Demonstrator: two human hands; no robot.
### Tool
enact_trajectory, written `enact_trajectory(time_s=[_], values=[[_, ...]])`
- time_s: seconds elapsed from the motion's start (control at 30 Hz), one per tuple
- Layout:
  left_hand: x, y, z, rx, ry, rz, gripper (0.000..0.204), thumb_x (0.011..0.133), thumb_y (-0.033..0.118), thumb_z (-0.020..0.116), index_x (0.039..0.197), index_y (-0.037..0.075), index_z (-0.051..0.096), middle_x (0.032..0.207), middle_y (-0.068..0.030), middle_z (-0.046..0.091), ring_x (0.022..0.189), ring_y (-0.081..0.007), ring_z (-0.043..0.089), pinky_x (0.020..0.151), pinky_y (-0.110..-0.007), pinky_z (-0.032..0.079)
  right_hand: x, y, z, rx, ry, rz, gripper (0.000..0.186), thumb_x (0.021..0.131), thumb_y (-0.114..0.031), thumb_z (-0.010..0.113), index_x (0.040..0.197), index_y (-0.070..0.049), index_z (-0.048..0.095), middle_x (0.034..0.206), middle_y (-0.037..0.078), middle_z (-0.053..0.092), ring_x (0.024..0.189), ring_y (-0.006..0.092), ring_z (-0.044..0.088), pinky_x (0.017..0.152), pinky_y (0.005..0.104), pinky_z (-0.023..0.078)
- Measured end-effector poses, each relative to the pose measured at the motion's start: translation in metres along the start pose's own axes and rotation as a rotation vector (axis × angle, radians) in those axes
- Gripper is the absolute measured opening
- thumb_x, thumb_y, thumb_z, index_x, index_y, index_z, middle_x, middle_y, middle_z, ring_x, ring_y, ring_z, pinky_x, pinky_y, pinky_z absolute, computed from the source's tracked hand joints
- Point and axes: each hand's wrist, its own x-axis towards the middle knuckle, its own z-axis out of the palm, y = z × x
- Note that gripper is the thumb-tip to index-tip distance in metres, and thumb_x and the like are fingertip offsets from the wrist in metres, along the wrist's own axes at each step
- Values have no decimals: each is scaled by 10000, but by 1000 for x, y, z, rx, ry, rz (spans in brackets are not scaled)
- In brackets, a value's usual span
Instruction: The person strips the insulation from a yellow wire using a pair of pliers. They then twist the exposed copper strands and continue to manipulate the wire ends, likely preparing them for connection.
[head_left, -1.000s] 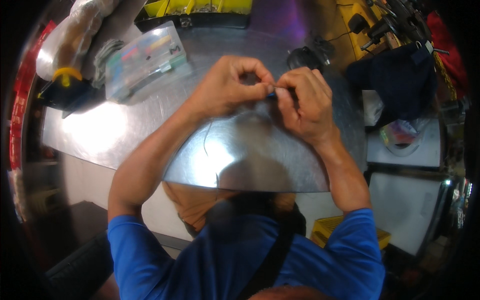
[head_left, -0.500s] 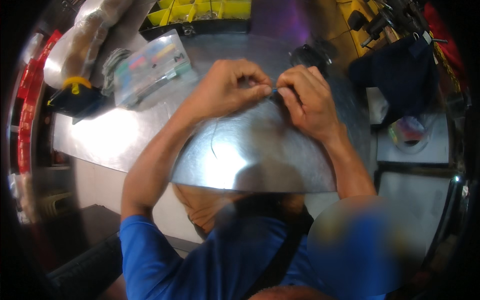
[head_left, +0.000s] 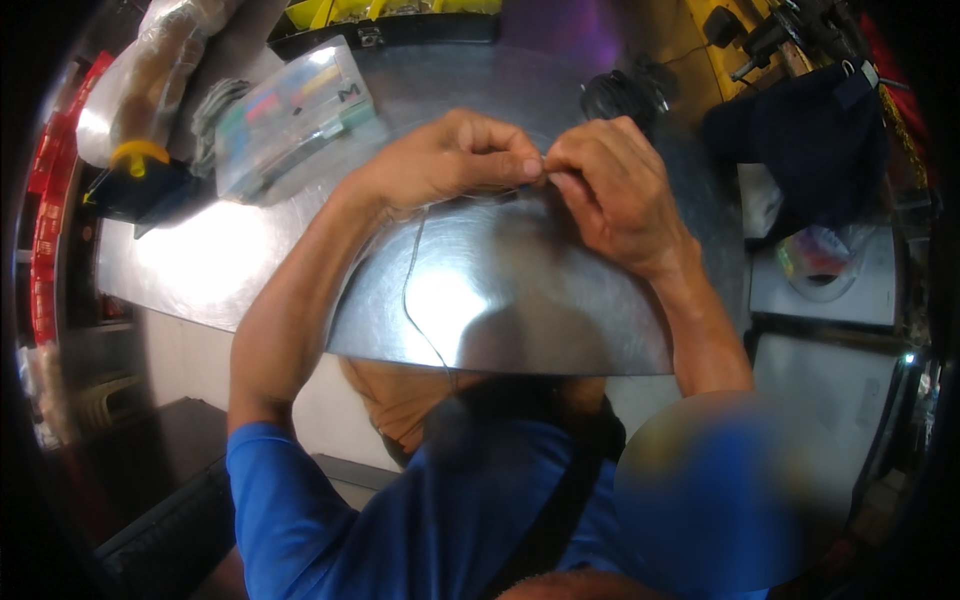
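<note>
Above the shiny metal tabletop (head_left: 560, 260) my two hands meet, fingertip to fingertip. My left hand (head_left: 465, 155) is closed in a pinch, and a thin dark cord (head_left: 406, 290) trails from beneath it to the near edge of the table. Pressed against it from the right, my right hand (head_left: 612, 190) is also pinched closed. Between the fingertips sits something tiny and pale, too small to name.
A clear compartment box (head_left: 290, 115) with coloured contents lies at the left, beside a grey bundle (head_left: 215, 115). Behind stands a black case (head_left: 385, 35) with yellow compartments. Black coiled cable (head_left: 615, 98) and dark cloth (head_left: 810, 140) are at the right.
The blue bit seen between my fingertips is no longer visible. More of the cord now shows, reaching the table's near edge. My left hand has shifted slightly; the view has moved a little.
</note>
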Motion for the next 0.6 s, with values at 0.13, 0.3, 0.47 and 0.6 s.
enact_trajectory(time_s=[0.13,0.3,0.47,0.6], values=[[0,-2,-6,-17,-22,-16,107,972,156,755,934,56,759,813,51,670,712,-15,543,642,-191,415,-1,-1,1,-15,-15,1,155,854,-40,746,985,-59,665,881,66,657,794,241,650,740,372,468],[2,-2,4,165,156,92,55,876,72,793,874,40,750,800,29,695,762,-60,601,719,-228,476,-2,0,2,-44,-4,12,113,874,-70,733,960,-69,660,836,53,655,744,230,648,735,373,457],[3,-3,12,784,339,518,96,774,35,804,824,67,728,801,11,706,835,-143,635,840,-321,510,-3,-1,3,-15,-21,89,66,887,-74,708,920,-78,651,800,34,650,695,209,630,723,368,434],[6,-4,11,996,394,719,140,717,47,813,778,110,704,805,19,697,841,-174,634,823,-346,481,-5,-3,5,-17,-19,134,53,885,-59,690,907,-77,645,778,30,640,669,204,613,727,370,422]])
